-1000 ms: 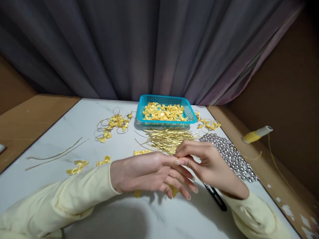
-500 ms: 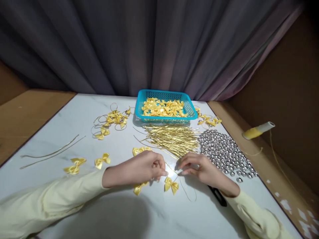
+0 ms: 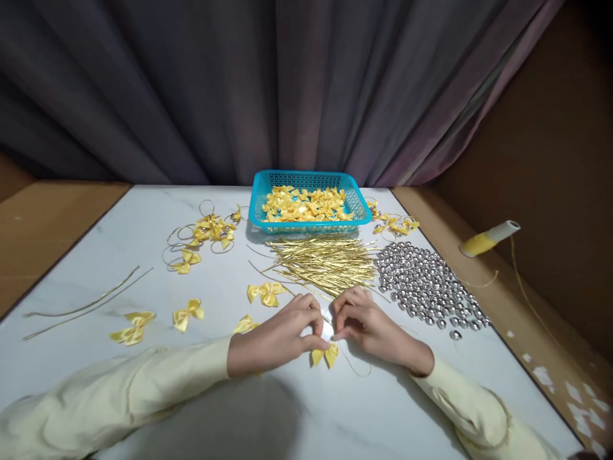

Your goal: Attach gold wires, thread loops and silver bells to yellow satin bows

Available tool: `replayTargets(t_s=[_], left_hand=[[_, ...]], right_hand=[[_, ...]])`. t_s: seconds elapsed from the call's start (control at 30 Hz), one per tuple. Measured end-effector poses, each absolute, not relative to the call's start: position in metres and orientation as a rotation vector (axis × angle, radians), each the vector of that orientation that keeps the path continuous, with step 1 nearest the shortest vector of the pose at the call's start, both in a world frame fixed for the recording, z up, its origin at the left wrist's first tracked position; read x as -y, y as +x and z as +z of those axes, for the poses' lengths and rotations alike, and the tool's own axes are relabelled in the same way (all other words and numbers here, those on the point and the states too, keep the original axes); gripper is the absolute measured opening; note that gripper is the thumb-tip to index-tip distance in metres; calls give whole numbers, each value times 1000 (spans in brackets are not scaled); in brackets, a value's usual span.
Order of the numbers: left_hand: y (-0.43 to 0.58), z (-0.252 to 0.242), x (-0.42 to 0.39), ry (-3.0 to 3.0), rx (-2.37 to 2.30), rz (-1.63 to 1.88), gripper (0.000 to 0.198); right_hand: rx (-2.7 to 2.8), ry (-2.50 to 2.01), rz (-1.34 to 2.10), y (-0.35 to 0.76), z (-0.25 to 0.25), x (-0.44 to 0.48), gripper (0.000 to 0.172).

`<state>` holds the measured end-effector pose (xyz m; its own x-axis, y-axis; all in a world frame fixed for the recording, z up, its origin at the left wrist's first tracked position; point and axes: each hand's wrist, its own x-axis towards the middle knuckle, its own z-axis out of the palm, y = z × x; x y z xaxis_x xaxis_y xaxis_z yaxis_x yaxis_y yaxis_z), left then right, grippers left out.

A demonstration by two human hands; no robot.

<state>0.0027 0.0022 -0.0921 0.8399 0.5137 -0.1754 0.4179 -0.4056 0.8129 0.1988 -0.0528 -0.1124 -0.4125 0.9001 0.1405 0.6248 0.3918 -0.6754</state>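
Note:
My left hand (image 3: pixel 282 332) and my right hand (image 3: pixel 361 322) meet fingertip to fingertip low over the white table (image 3: pixel 143 255). Both are pinched on a small silver bead (image 3: pixel 327 329) and a thin gold wire (image 3: pixel 357 369) that loops down to the right. A yellow ribbon bow (image 3: pixel 325 355) hangs just under the fingertips, threaded on that wire. Another bow (image 3: pixel 245 324) lies beside my left wrist. Both sleeves are pale yellow.
A blue basket (image 3: pixel 258 191) of yellow bows stands at the back. In front lie a bundle of gold wires (image 3: pixel 325 262) and a heap of silver beads (image 3: pixel 426 287). Loose bows (image 3: pixel 188 314), finished wire loops (image 3: pixel 201 233), two long wires (image 3: pixel 81 308) lie left. A yellow spool (image 3: pixel 486 241) rests right.
My hands dropped from raised and overlapping down to the table, then drew together over the bow. The camera tilted, shifting the table items slightly left and up.

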Motion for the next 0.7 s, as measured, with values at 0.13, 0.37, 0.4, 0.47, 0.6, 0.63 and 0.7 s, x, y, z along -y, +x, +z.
replayTargets(t_s=[0.13,0.37,0.4,0.47,0.6,0.63,0.7], left_hand=[[1,-89,-8,2065,-713,154,17],[-2,-92,-1,2124,-725,98,19],[-2,-94,-1,2129,-718,101,17],[-1,-96,-1,2135,-705,120,15],[-1,-94,-5,2143,-666,152,15],[-1,-92,-7,2152,-661,157,16],[-1,-87,-9,2178,-663,169,18]], right_hand=[[2132,-1267,712,202,-109,54,8],[2252,-1251,714,202,-110,57,8],[2275,-1259,721,202,-110,57,8],[2303,-1269,741,202,-109,58,12],[2287,-1254,796,202,-106,59,15],[2276,-1246,822,202,-105,59,14],[2243,-1236,865,201,-102,59,14]])
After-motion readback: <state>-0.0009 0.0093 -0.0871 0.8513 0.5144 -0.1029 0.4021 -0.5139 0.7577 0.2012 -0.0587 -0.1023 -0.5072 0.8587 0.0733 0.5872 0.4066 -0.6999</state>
